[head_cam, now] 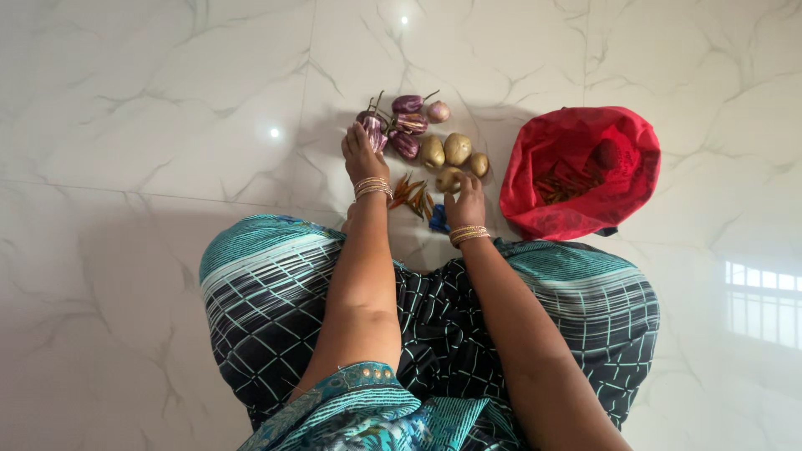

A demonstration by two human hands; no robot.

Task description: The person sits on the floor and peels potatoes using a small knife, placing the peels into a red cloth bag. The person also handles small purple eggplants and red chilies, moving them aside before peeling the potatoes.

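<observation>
Left hand (pixel 362 154): laid on a striped purple eggplant (pixel 373 131) at the left of the pile; fingers curled over it, thumb hidden.
Right hand (pixel 464 203): closed around a potato (pixel 449 178); fingers bent about its near side.
Eggplants: about 4 small ones (pixel 408 122) are grouped far from the person, on the marble floor (pixel 150 125).
Potatoes: 3 more (pixel 456 149) lie just right of the eggplants.
Onion (pixel 439 111): seen at the far right of the eggplants.
Chillies (pixel 413 195): red and green, lying between the 2 wrists.
Red bag (pixel 585 209): open, to the right, with chillies inside.
</observation>
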